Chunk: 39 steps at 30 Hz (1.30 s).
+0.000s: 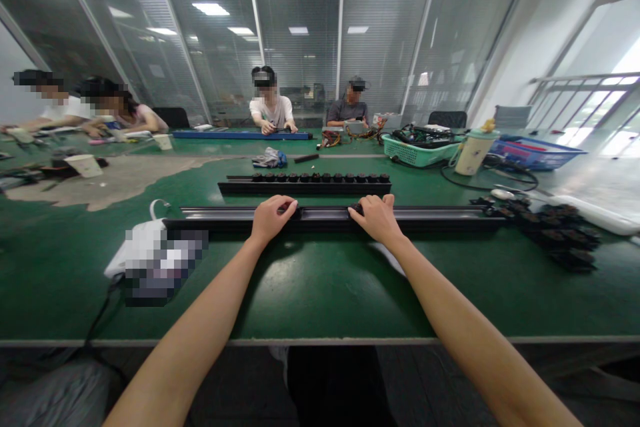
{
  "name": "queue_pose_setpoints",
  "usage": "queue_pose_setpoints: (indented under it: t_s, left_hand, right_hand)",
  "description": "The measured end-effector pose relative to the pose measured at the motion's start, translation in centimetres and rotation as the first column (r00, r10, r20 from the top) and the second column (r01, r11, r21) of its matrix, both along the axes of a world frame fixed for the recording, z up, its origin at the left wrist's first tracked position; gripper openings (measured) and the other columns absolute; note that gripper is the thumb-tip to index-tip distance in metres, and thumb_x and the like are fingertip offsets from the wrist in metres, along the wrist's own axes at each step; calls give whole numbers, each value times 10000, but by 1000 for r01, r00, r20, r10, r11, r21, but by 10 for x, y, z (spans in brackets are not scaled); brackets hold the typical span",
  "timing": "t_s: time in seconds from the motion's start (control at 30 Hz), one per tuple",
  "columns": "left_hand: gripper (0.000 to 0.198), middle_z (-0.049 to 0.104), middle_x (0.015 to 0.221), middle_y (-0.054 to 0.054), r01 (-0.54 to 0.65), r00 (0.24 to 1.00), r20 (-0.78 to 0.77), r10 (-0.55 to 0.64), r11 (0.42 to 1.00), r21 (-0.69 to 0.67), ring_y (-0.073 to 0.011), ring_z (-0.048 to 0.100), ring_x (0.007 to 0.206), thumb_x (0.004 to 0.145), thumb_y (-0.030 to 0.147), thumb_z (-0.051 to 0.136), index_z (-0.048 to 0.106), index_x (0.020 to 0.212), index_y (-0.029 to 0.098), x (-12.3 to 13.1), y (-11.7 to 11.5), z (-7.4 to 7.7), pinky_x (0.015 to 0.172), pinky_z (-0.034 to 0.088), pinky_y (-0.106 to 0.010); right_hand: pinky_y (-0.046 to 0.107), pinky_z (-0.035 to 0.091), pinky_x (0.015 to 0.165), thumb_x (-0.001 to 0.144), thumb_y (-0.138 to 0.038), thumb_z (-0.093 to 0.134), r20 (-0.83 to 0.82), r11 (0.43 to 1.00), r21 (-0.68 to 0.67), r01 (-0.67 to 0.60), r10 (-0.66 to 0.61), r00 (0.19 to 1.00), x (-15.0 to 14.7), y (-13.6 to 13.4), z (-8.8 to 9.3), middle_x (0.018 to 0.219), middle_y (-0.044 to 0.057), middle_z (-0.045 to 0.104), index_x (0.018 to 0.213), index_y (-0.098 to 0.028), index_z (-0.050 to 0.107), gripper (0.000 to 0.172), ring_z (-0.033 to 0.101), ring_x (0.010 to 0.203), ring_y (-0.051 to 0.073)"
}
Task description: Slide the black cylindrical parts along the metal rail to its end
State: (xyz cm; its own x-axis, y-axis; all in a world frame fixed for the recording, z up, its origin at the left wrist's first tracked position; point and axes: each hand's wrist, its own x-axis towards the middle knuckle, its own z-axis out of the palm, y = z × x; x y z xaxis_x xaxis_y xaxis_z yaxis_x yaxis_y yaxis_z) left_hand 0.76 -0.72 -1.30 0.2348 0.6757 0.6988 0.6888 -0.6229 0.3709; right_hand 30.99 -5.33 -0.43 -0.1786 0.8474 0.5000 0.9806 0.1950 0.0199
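A long black rail (325,221) with a shiny channel lies across the green table in front of me. My left hand (273,215) is closed around a small black part (298,213) at the rail, left of its middle. Right of the middle, my right hand (377,215) pinches another small black part (356,208) at the same rail. Just behind lies a shorter black rail (305,188) with a row of several black parts on it. A pile of black parts (563,230) sits by the long rail's right end.
On the left are a white device (137,247), a blurred object and a paper cup (85,165). A green basket (423,150), a yellowish bottle (473,152) and a blue basket (540,152) stand back right. Several people sit across the green table (340,293).
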Motion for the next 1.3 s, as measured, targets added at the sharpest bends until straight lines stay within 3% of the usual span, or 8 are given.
queue_pose_setpoints:
  t_s: [1.0,1.2,1.3]
  left_hand:
    - [322,765,944,-47,0,1000,3,0,1000,13,-206,696,860,991,491,555,746,929,239,0,2,-1,756,511,-314]
    - [333,765,948,-47,-1,1000,-1,1,1000,11,-207,696,866,993,499,546,745,929,240,0,1,-1,781,516,-315]
    - [343,766,953,-50,-2,1000,3,2,1000,0,-208,697,866,994,509,539,744,936,241,0,1,0,772,519,-314]
  right_hand:
    - [428,270,921,1030,-409,455,-47,1000,-29,3,-4,999,6,3,2,992,145,713,921,-141,667,359,595,971,292]
    - [409,273,895,1005,-418,482,-102,999,-27,16,-19,995,6,5,-1,960,133,706,901,-148,650,334,604,963,288]
    - [397,272,884,986,-387,507,-160,1000,-22,2,-6,987,5,4,-2,1000,124,715,993,-152,654,277,616,983,283]
